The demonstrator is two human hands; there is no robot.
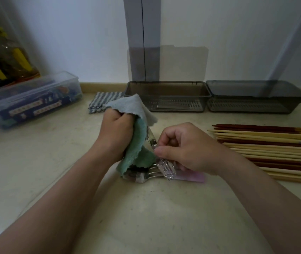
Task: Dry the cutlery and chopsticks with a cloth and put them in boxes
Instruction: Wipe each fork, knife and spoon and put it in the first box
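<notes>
My left hand [117,130] grips a green and grey cloth [139,142] bunched round the upper end of one piece of cutlery [153,141] with a clear handle. My right hand [184,145] pinches that piece lower down. Under both hands several more pieces of cutlery [146,176] with pink handles lie in a pile on the counter. Several red and pale wooden chopsticks [267,149] lie side by side at the right. Two dark see-through boxes stand at the back: the left box [167,96] with its lid up, the right box [256,96] beside it.
A clear lidded plastic container [30,101] with packets inside stands at the left, with oil bottles [14,57] behind it. A checked cloth [103,101] lies folded by the left box. The wall runs close behind the boxes.
</notes>
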